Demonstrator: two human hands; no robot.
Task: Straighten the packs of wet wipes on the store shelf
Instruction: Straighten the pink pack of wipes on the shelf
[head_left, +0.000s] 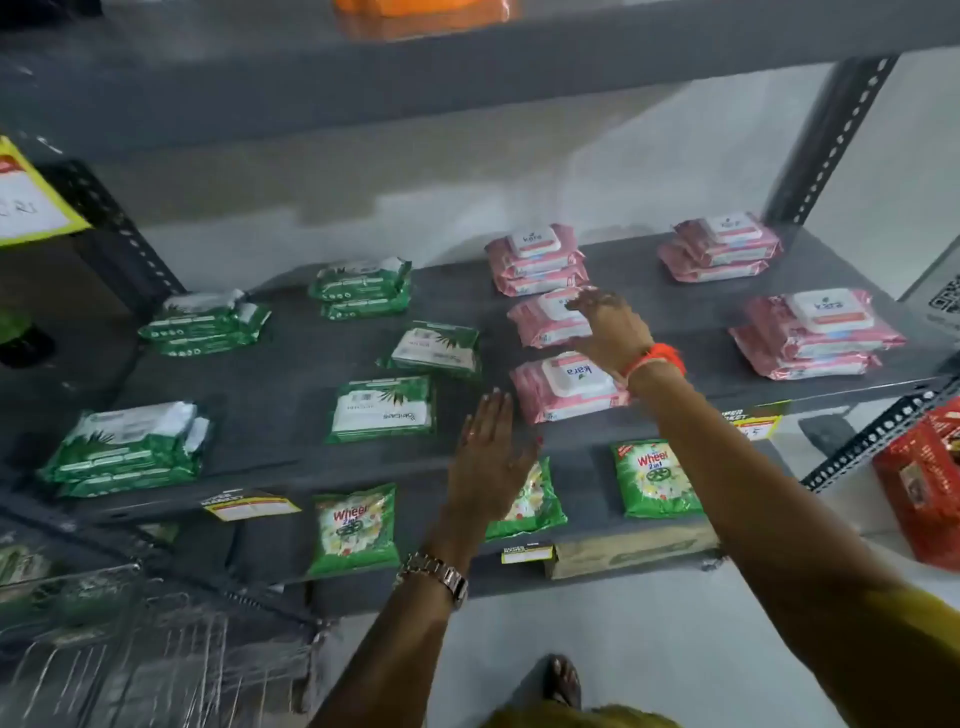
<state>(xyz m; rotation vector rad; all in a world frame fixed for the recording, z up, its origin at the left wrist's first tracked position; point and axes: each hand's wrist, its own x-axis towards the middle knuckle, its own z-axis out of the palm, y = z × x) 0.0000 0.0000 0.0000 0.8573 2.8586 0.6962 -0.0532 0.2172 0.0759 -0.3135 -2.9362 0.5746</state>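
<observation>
Pink packs of wet wipes lie on the grey shelf (291, 358) at the right, green packs at the left. My right hand (608, 327) reaches over the middle pink pack (545, 319), fingers spread and touching its right side. A second pink pack (566, 387) lies nearer the shelf's front edge, partly under my right wrist. My left hand (488, 457) hovers flat and open at the front edge, just left of that pack. Two single green packs (384, 408) (436, 348) lie askew in the middle. Stacks of pink packs (540, 260) (722, 247) (815, 332) sit behind and to the right.
Green pack stacks (130, 447) (205, 322) (361, 286) fill the shelf's left. The lower shelf holds green detergent pouches (356, 527) (654, 478). A red bag (924, 483) stands at far right. Wire baskets (156, 649) are at lower left. The upper shelf board (467, 78) overhangs.
</observation>
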